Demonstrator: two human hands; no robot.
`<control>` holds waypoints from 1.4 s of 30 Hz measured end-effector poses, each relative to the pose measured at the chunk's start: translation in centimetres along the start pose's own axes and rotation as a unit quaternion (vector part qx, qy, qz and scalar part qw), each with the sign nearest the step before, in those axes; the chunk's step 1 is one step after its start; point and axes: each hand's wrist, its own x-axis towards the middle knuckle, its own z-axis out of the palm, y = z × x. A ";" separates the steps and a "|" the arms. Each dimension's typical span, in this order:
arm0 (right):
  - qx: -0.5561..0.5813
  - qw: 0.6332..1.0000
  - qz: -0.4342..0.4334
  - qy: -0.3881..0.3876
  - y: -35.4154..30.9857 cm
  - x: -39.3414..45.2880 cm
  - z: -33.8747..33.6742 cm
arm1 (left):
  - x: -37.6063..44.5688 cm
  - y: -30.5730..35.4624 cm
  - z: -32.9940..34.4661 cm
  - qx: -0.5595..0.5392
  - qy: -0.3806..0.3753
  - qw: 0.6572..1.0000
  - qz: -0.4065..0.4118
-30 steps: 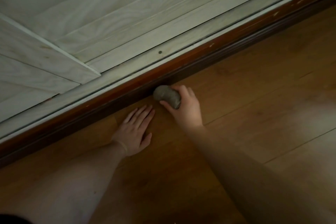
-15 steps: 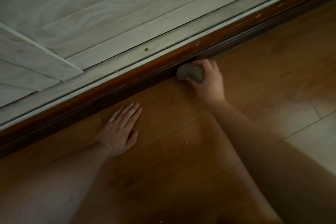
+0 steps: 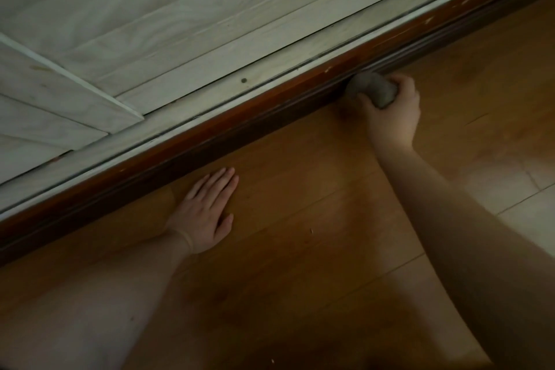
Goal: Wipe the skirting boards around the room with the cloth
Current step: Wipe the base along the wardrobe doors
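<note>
The right hand grips the cloth, now further right along the skirting board; the left hand stays flat on the floor.

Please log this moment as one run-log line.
right hand grips cloth against skirting board | left hand flat on floor | wiping underway

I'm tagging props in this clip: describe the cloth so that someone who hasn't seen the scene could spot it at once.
Follow the dark reddish-brown wooden skirting board that runs diagonally between the pale panelled wall and the orange-brown wooden floor. Towards its upper right end, the right hand grips a small balled-up grey cloth against it. It is the only grey, soft lump among the wood.
</note>
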 end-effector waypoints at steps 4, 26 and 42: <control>0.043 0.991 -0.070 -0.106 -2.3 -6.8 4.3 | -0.1 -0.1 0.0 0.006 -0.005 1.000 -0.003; -0.052 0.988 -0.119 -0.085 -1.8 1.6 -0.8 | 0.0 0.4 -0.4 0.012 -0.015 1.000 -0.002; -0.070 0.997 0.033 0.006 3.6 4.1 -6.4 | -0.2 0.9 -1.1 -0.001 -0.050 0.998 -0.029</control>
